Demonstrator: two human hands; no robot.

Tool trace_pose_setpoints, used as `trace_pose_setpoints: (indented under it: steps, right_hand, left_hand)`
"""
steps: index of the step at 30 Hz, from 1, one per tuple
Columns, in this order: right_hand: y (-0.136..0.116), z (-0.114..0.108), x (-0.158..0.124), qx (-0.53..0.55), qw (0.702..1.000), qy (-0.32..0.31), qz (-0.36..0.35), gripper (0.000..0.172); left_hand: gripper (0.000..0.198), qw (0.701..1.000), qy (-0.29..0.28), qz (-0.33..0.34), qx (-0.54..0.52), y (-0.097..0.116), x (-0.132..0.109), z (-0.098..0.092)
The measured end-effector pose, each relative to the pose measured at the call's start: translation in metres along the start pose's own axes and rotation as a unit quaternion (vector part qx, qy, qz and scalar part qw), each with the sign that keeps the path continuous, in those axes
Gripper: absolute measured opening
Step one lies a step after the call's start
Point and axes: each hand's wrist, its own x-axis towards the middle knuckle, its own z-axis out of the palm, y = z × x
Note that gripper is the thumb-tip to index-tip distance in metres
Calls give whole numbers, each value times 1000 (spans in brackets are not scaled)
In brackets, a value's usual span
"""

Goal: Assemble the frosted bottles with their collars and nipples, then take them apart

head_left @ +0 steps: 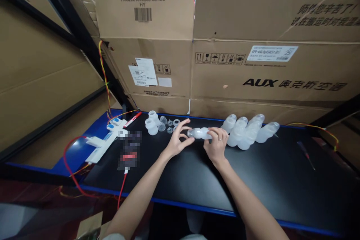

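A translucent white baby bottle (pixel 198 132) lies sideways above the table, its clear domed cap pointing left. My right hand (pixel 217 140) is closed around the bottle's body, which it partly hides. At the capped end, my left hand (pixel 177 139) has its thumb and fingers spread, with the cap's tip near the gap between them. To the right stand several similar capped bottles (pixel 244 135) grouped together. Beyond my left hand are uncapped white bottle bodies (pixel 152 125), clear domed caps (pixel 162 125) and small clear ring and disc parts (pixel 170 123).
A white power strip (pixel 105 141) with red and yellow cords lies at the left, near a red marker (pixel 132 119) and a blurred-out device (pixel 129 152). A thin tool (pixel 306 155) rests at the right. Cardboard panels (pixel 163 52) wall the back of the black tabletop (pixel 194 180).
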Motion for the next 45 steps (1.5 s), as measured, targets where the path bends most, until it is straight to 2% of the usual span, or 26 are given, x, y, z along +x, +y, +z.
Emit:
trace_pose_setpoints:
  steps: [1,2,3,6,7,11,14,18,21,23,24,27,29,32,35,37,39,42,45]
  right_hand:
    - [0,-2,1,0,1000,-9,0,29]
    - [-1,-2,1,0,1000,-22,1,30]
    - [-1,-3,1,-1,999,-34,1,30]
    - [-1,-2,-1,-4,999,-49,4,32]
    - [0,-2,0,-8,999,-40,9,32]
    - [12,-8,8,-39,997,33,50,28]
    - [18,-13,14,-3,997,36,67,27]
    - [6,-17,14,136,982,-19,128,46]
    - [-11,-22,13,287,927,-169,174,59]
    - [-20,-26,14,369,875,-265,170,63]
    - [-23,-27,14,396,855,-291,165,65]
    - [-26,-27,16,449,824,-301,169,67]
    - [-24,-26,15,487,794,-308,193,65]
    - [-22,-23,13,547,725,-343,240,67]
    - [-21,-22,12,593,661,-367,276,76]
    - [-22,-22,13,603,643,-381,279,74]
    - [-24,-23,15,596,645,-397,267,72]
    - [-28,-25,16,590,636,-421,265,84]
    - [-35,-27,12,606,586,-452,293,99]
  left_hand:
    - [73,999,-31,21,-1,2,-1,-1]
    - [74,998,-52,29,0,3,-1,-1]
    - [66,998,-57,28,4,4,-1,0]
    - [41,999,-20,-26,2,2,1,5]
    - [41,998,-2,-58,-12,0,2,5]
    - [64,979,82,-162,-95,-7,13,-7]
    - [61,970,126,-165,-129,-9,20,-23]
    - [50,973,105,-122,-167,-8,21,-32]
    - [57,977,49,-115,-172,-9,17,-26]
    - [56,980,7,-118,-161,-12,14,-20]
    - [54,980,-10,-120,-156,-13,13,-17]
    - [49,981,-31,-117,-150,-17,10,-9]
    - [48,982,-21,-112,-153,-20,9,-6]
    - [50,981,0,-110,-163,-24,9,-4]
    - [52,980,-28,-110,-165,-24,9,-6]
    - [52,980,-56,-106,-158,-21,9,-7]
    - [51,983,-64,-98,-145,-17,7,-4]
    - [45,988,-30,-91,-117,-12,3,7]
    - [38,994,56,-73,-66,-11,-3,19]
